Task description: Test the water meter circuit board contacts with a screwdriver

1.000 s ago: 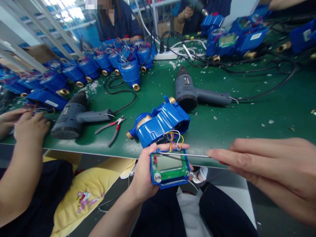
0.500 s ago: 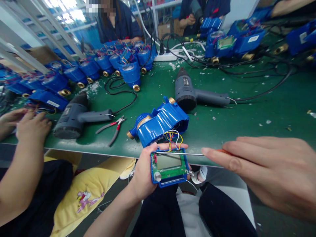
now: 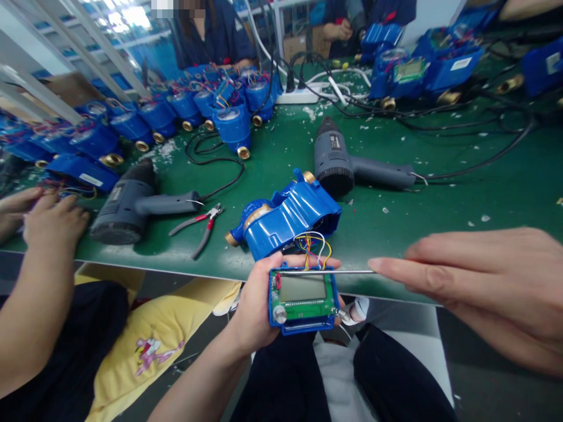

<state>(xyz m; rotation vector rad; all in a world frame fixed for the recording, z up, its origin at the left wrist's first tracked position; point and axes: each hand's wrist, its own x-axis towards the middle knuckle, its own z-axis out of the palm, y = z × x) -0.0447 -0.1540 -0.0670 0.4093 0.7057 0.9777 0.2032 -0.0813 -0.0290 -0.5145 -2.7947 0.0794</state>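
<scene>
My left hand (image 3: 257, 305) is closed around a blue-framed circuit board with a display (image 3: 302, 288), held level at the table's front edge. Coloured wires (image 3: 314, 243) run from its upper side towards a blue water meter (image 3: 290, 217) lying tilted on the table. In my right hand (image 3: 475, 287) is a screwdriver (image 3: 347, 272), its handle hidden by the fingers. The thin metal shaft lies across the board's upper edge, its tip near the upper left corner. A small metal spring-like part (image 3: 343, 315) sticks out at the board's lower right.
Two grey heat guns (image 3: 125, 205) (image 3: 336, 158) and red-handled cutters (image 3: 207, 225) lie on the green table (image 3: 281, 140). Several blue meters (image 3: 233, 129) stand behind, beside a white power strip (image 3: 299, 95) and black cables. A co-worker's hands (image 3: 55, 225) work at the left; other people sit opposite.
My right hand has shifted slightly right and turned a little, and its orange handle is now hidden. The screwdriver shaft still lies along the board's upper edge. The view has moved slightly.
</scene>
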